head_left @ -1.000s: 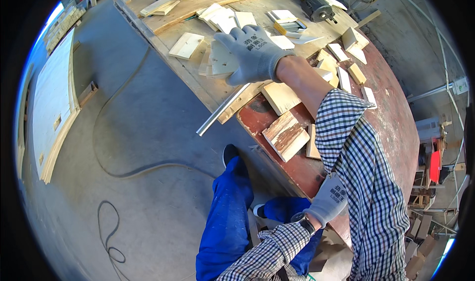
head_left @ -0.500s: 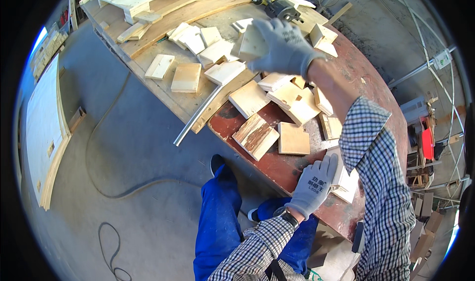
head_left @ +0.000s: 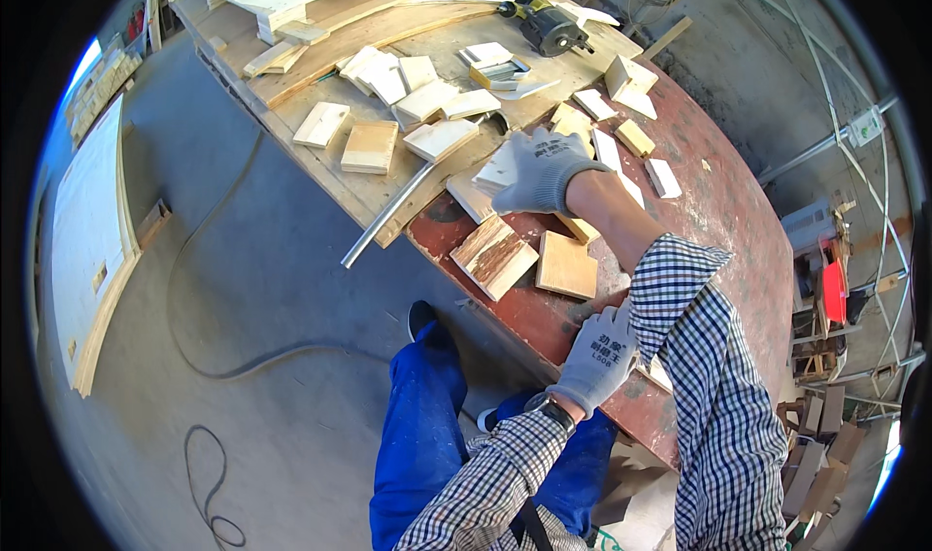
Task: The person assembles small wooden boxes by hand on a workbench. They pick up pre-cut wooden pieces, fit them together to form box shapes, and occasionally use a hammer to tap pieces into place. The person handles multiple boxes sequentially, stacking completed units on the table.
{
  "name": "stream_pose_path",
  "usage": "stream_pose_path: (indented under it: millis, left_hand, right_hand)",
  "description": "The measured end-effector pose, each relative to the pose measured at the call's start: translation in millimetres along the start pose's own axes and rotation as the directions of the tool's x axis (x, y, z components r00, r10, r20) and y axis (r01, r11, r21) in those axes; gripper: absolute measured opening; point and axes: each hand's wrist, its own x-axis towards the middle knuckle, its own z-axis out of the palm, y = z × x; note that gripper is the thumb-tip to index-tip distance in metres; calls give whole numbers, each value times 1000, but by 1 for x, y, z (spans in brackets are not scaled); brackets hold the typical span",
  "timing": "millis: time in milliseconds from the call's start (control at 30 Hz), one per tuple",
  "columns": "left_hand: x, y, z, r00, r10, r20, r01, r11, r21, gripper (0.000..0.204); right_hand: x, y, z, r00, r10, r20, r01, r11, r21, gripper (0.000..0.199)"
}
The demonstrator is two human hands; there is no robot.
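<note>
- Since half a second ago the right hand (head_left: pixel 544 170) has come down from the far scatter of offcuts and now lies flat, fingers spread, on a pale plywood piece (head_left: pixel 497 170) at the seam where the plank-topped bench (head_left: pixel 320 177) meets the red-brown table (head_left: pixel 738 221). It presses on the piece rather than closing around it, which suggests the piece is being steadied or about to be picked.
- Meanwhile the left hand (head_left: pixel 600 355) has stayed at the near edge of the red-brown table, fingers curled over the rim; whether it holds anything cannot be told.
- Between the two hands lie two square boards: a stained one (head_left: pixel 493 256) and a clean tan one (head_left: pixel 568 266), just beside each other.
- Beyond the right hand, roughly a dozen and a half small wooden offcuts are scattered; an exact count is not possible.
- One grey metal bar (head_left: pixel 388 223) juts off the bench edge, left of the right hand.
- One power tool (head_left: pixel 546 25) sits well beyond.
- One cable (head_left: pixel 243 367) trails over the floor.
</note>
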Motion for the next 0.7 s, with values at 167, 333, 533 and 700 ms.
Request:
stream_pose_path:
  millis: [167, 333, 533, 700]
  left_hand:
    - [4, 6, -11, 993, -44, 109, 38, 998, 56, 39]
    - [-8, 1, 39, 994, -38, -98, 27, 994, -110, 39]
    - [-4, 3, 36, 996, -87, 27, 91, 979, -182, 34]
    - [-3, 2, 17, 989, -35, -144, 47, 995, 83, 30]
  right_hand:
    - [10, 10, 10, 997, 75, 9, -74, 953, 294, 114]
    - [4, -27, 23, 996, 16, -83, -7, 995, 104, 115]
    - [5, -23, 24, 999, -3, -37, 9, 987, 158, 121]
    - [15, -17, 22, 998, -63, 4, 61, 977, 206, 122]
